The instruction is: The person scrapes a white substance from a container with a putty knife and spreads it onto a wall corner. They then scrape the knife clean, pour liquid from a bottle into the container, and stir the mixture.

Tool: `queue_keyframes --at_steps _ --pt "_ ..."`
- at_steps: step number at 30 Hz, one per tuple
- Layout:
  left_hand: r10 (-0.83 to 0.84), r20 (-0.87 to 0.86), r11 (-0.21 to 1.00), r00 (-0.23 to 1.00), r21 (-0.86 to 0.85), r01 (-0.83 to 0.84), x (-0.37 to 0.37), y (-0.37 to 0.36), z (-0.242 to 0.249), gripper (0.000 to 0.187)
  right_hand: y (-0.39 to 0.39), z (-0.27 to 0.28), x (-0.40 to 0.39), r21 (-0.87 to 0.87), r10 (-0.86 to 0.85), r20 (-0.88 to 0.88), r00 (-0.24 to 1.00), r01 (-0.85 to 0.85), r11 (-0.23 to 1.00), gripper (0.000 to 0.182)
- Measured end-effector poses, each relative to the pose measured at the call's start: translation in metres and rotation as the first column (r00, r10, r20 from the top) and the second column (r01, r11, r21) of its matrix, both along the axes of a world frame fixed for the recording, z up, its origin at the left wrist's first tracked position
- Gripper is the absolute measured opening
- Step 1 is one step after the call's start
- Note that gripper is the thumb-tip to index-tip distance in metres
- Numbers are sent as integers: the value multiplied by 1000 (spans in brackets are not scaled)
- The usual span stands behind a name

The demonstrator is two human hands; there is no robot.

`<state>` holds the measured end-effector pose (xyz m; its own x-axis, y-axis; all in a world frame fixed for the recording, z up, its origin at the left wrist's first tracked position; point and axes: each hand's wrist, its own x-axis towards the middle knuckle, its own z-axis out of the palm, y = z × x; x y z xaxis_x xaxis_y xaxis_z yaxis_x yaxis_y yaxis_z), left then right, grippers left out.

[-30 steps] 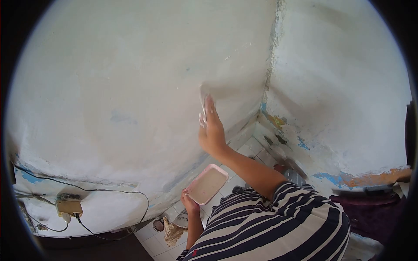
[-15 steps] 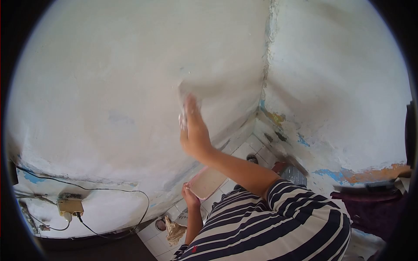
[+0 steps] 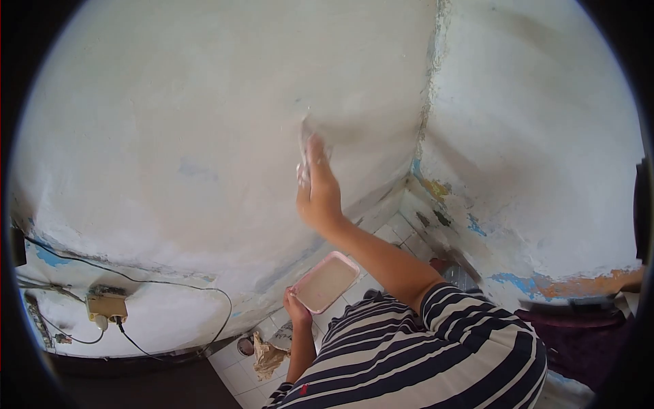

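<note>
Two items are held. Tool (image 3: 304, 128): gripped in the right hand (image 3: 320, 187), close to the wall (image 3: 197, 109); contact is blurred and cannot be confirmed from here. Pink tray (image 3: 314, 271): grasped at its left end by the left hand (image 3: 298, 309), above floor tiles (image 3: 237, 378), pale paste (image 3: 328, 283) inside.

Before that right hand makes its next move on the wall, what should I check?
1. Flat tool held in the right hand: ok.
2. Tray held by the left hand: ok.
3. Pale material in the tray: ok; its depth, cannot tell.
4. Tool's edge flat on the wall: cannot tell, blurred.
5. Socket box well away from the tool: ok, it sits far off, lower left.
6. Floor free of clutter: not ok, crumpled brown wrapping lies there.
</note>
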<state>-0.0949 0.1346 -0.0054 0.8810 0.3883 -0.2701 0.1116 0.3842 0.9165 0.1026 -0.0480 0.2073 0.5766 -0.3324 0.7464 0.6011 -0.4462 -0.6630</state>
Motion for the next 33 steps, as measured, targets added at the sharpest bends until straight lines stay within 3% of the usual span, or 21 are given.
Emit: queue_keyframes --at_steps 1,3,7,8,10,12,14,15,17,19,22,24,26,28,30,32,33 --pt "5 -9 1000 1000 8 -5 -1 2 -5 21 -5 -1 -8 8 5 -9 1000 -5 1000 59" --pt "-40 52 995 998 90 35 5 12 -15 21 -34 0 -26 262 291 -141 946 -247 933 60" --pt "-2 83 999 997 34 -1 3 3 -1 20 -117 58 28 332 -141 -192 971 200 922 55" --pt "0 77 999 997 37 -3 1 5 -4 20 -116 53 51 328 -134 -190 973 191 925 55" --pt "3 73 999 997 42 -6 -5 6 -10 21 -97 25 92 176 -306 -83 948 316 932 56" --pt "50 34 998 998 25 -51 -4 6 -14 21 -42 10 63 -6 -353 88 932 355 935 59" --pt "48 16 998 999 31 -48 3 1 -7 21 -7 -3 15 -34 -93 86 992 96 995 60" --pt "50 -15 998 999 41 -49 -3 0 -5 21 -10 -11 -3 -39 -86 72 994 89 995 60" --pt "1 14 995 1000 97 -2 -6 6 -10 21 -30 -16 -25 180 305 -155 940 -277 944 67" --pt "-59 56 987 997 150 50 0 10 -9 20 -67 -5 -17 183 124 -189 974 -89 979 67" --pt "-29 42 990 999 137 23 -5 9 -14 19 -109 41 24 273 -75 -4 997 73 959 66" --pt "-54 10 980 998 190 51 -9 18 -24 28 -108 48 44 299 -146 80 986 116 947 67" --pt "-14 24 990 1000 141 10 -11 15 -21 23 -83 46 56 198 33 -121 992 -8 980 69" --pt "21 31 996 999 86 -23 -16 11 -18 19 -35 6 43 -140 -185 110 977 200 970 72" --pt "72 36 996 997 57 -74 -18 11 -16 20 -10 -26 4 -174 -29 45 999 37 984 73" --pt "75 35 995 997 55 -77 -23 17 -18 20 -21 -52 -25 61 329 -85 941 -324 944 70" --pt "88 37 995 995 52 -90 -21 20 -19 21 -39 -57 -25 84 275 -83 958 -268 960 67"
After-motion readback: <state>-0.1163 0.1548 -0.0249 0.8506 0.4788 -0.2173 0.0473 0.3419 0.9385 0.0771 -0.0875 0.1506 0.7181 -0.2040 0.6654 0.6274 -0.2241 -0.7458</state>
